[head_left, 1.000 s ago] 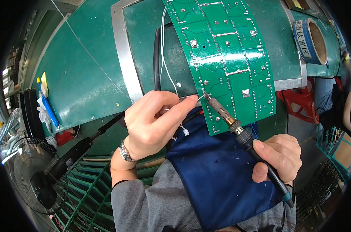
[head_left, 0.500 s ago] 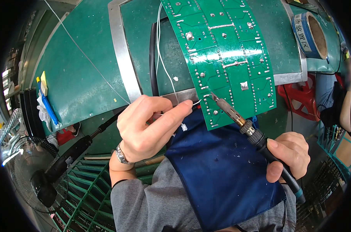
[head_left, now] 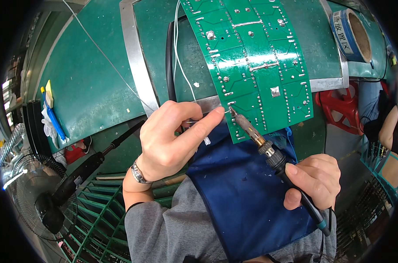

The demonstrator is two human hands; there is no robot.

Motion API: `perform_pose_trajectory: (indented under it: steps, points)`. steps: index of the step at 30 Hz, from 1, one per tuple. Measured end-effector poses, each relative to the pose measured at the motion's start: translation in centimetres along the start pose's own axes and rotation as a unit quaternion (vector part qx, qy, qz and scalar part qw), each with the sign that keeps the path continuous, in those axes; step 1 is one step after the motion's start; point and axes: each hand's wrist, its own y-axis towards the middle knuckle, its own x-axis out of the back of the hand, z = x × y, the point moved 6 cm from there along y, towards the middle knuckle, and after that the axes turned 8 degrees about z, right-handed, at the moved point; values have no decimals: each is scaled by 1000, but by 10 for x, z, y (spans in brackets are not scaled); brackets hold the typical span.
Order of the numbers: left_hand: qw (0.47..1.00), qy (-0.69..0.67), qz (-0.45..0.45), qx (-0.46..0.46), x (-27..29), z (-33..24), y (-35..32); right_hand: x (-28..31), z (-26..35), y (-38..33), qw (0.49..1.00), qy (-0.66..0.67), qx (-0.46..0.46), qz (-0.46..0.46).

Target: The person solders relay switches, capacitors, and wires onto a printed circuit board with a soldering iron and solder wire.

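Note:
My left hand (head_left: 172, 131) is closed, thumb and index finger pinching a thin pale wire whose end pokes out toward the circuit board. In my right hand (head_left: 315, 182) is a black-handled soldering iron (head_left: 276, 160), gripped like a pen. Its tip meets the near left part of the green circuit board (head_left: 269, 94), close to the wire's end; whether they touch, I cannot tell. Solder-joint rows and shiny pads cover the board's visible face. White wires (head_left: 181, 70) run down beside the board toward my left hand. A small white connector (head_left: 207, 141) hangs below those fingers.
A metal-edged green bench (head_left: 93, 87) lies ahead. On it are a blue-and-white tape roll (head_left: 352, 35) at right and a blue pen-like tool (head_left: 53, 116) at left. A fan (head_left: 45, 197) stands low left, near a green rack (head_left: 96, 219). A red stool (head_left: 339, 111) and another person's arm (head_left: 390, 127) are at right.
The soldering iron and my right hand have shifted left, bringing the tip near the wire's end at the board's edge. My left hand has moved slightly right and up.

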Motion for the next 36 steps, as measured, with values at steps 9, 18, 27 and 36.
perform_pose_trajectory:
  steps: [9,18,27,36]
  points:
    - [1000,26,3,-14,7,-9,-11,14,3,-9,999,18,5,-48]
    - [999,19,16,-27,-2,-15,-4,3,3,-11,1000,20,12,-16]
    - [999,28,-4,-44,8,-19,-12,16,5,-22,999,13,15,-26]
    - [993,14,24,-111,-4,-30,-14,12,5,-28,999,40,1,24]
